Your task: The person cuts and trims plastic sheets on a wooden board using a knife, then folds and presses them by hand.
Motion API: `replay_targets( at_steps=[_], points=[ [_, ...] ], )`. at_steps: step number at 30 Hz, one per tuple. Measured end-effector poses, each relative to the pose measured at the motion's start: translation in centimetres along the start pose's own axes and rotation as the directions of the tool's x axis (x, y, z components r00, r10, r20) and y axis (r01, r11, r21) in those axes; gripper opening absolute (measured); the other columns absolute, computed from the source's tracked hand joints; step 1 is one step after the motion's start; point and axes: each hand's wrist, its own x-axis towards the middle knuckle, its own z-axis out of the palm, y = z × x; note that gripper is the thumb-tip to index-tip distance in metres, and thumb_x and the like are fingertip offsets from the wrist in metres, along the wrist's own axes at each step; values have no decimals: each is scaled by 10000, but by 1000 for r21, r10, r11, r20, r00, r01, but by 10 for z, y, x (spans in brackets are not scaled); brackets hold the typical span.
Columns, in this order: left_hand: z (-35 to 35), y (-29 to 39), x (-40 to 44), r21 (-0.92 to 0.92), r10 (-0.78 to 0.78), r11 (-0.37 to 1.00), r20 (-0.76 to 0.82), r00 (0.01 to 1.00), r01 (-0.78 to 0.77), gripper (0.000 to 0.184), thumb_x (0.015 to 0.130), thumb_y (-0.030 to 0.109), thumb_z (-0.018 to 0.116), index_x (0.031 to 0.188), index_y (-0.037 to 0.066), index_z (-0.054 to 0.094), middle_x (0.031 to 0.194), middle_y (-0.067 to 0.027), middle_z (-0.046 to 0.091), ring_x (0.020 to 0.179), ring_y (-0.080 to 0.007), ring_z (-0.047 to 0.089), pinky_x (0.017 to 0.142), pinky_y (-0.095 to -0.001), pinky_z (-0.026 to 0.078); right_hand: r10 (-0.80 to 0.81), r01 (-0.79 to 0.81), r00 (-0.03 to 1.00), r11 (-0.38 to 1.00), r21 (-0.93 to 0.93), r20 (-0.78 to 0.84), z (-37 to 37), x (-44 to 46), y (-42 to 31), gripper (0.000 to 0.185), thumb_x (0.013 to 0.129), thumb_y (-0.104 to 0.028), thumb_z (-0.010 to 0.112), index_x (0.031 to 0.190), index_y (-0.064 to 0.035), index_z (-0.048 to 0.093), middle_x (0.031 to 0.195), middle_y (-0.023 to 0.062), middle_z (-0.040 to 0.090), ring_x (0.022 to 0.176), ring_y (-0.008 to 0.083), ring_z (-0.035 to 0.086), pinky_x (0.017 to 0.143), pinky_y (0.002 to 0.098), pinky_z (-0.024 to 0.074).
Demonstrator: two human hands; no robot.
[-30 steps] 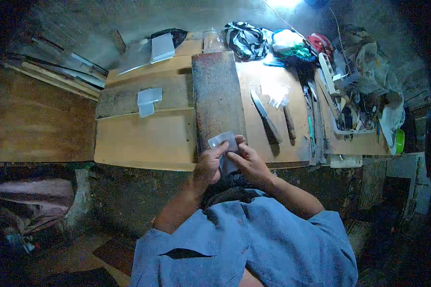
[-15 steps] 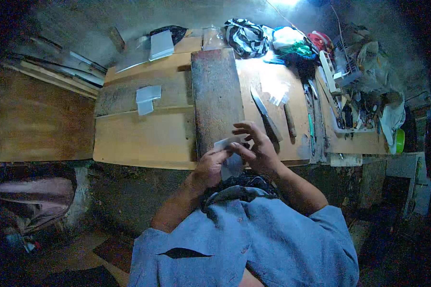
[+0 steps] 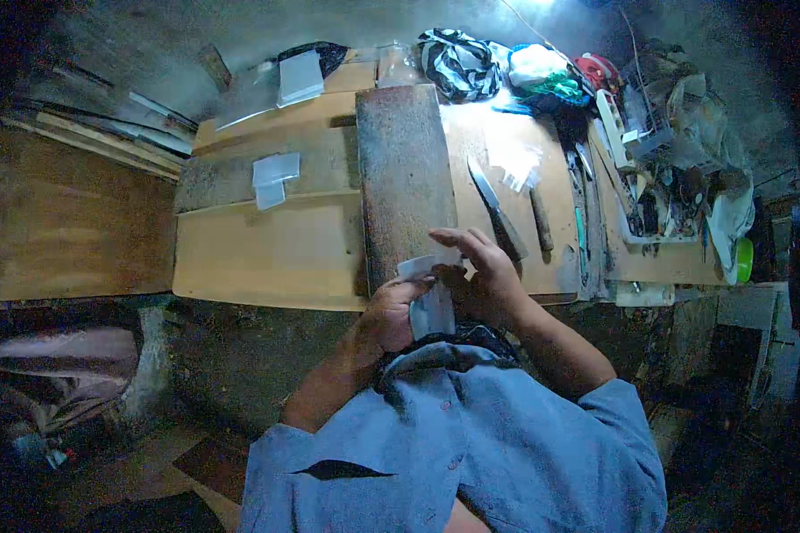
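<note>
Close to my body, at the front edge of the dark board, my left hand pinches a pale translucent sheet that looks folded, its upper flap lying over my fingers. My right hand is at the sheet's right side, with its upper fingers spread and raised; its thumb and whatever it touches are in shadow. Two small pale pieces lie overlapping on the bench to the left. A knife and a dark rod-like tool rest right of the board.
A stack of white sheets is at the back left of the bench. Bags, including a black-and-white one, line the back. On the right are a tray of tools, a power strip and a green container.
My right hand's fingers have lifted and spread away from the sheet. The sheet's upper part, which faced up between both hands, now appears folded or tilted over my left fingers.
</note>
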Motion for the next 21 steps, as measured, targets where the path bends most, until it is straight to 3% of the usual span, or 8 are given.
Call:
replay_targets(
  at_steps=[5, 8, 9, 10, 15, 18, 20, 21],
  points=[
    [-2, 5, -10, 19, 158, 985, 265, 951, -169, 357, 940, 131, 383, 1270, 7, 439, 1219, -123, 531, 1070, -238, 557, 947, -381, 438, -225, 267, 963, 867, -420, 147, -11, -1, -16, 722, 660, -144, 710, 1320, -113, 418, 1273, 176, 446, 1189, 344, 429, 983, 437, 355],
    [-21, -4, -4, 743, 285, 574, 214, 934, -345, 360, 955, 161, 348, 1271, 15, 442, 1248, -116, 514, 1103, -226, 535, 962, -384, 426, -222, 337, 935, 795, -505, 275, -7, -6, -22, 828, 644, -236, 707, 1381, -134, 343, 1352, 177, 371, 1284, 350, 322, 1061, 487, 233],
    [-19, -5, -2, 253, 182, 937, 239, 954, -242, 362, 956, 165, 345, 1272, 19, 443, 1254, -114, 510, 1128, -230, 518, 971, -381, 418, -258, 392, 918, 707, -588, 302, -2, -7, -19, 856, 637, -277, 714, 1390, -139, 331, 1357, 177, 367, 1301, 344, 300, 1074, 505, 196],
    [-17, -5, -1, -318, 107, 948, 317, 942, -1, 365, 956, 169, 342, 1274, 23, 445, 1260, -113, 506, 1153, -234, 500, 979, -377, 409, -289, 440, 898, 608, -661, 332, 1, -6, -21, 884, 630, -319, 720, 1399, -144, 319, 1363, 178, 364, 1319, 339, 278, 1088, 523, 160],
    [-27, -12, 4, 59, 95, 993, 122, 988, -102, 378, 973, 215, 340, 1286, 22, 430, 1259, -101, 506, 1148, -215, 494, 974, -367, 405, -228, 410, 905, 695, -591, 359, 4, -9, -22, 753, 733, -284, 590, 1412, -156, 290, 1377, 170, 357, 1337, 334, 251, 1094, 557, 89],
    [-32, -13, 4, 651, 226, 719, 113, 968, -244, 362, 974, 204, 341, 1268, 22, 448, 1239, -93, 515, 1131, -206, 503, 968, -362, 410, -228, 403, 908, 703, -586, 351, 6, -10, -21, 995, 562, -424, 765, 1401, -146, 308, 1345, 175, 376, 1327, 354, 251, 1094, 566, 65],
    [-27, -13, 5, -172, 28, 985, 116, 993, -7, 341, 952, 195, 405, 1242, 26, 470, 1236, -104, 513, 1139, -225, 506, 953, -362, 423, -225, 399, 909, 711, -579, 350, 6, -10, -21, 975, 579, -411, 758, 1401, -144, 307, 1324, 175, 392, 1321, 352, 262, 1094, 567, 63],
    [-26, -13, 5, -172, 28, 985, 115, 993, -8, 341, 952, 195, 405, 1242, 26, 470, 1236, -104, 513, 1139, -225, 506, 953, -362, 423, -226, 399, 909, 711, -578, 350, 6, -10, -21, 975, 579, -411, 758, 1401, -144, 307, 1324, 175, 392, 1321, 352, 262, 1094, 567, 63]
  ],
)
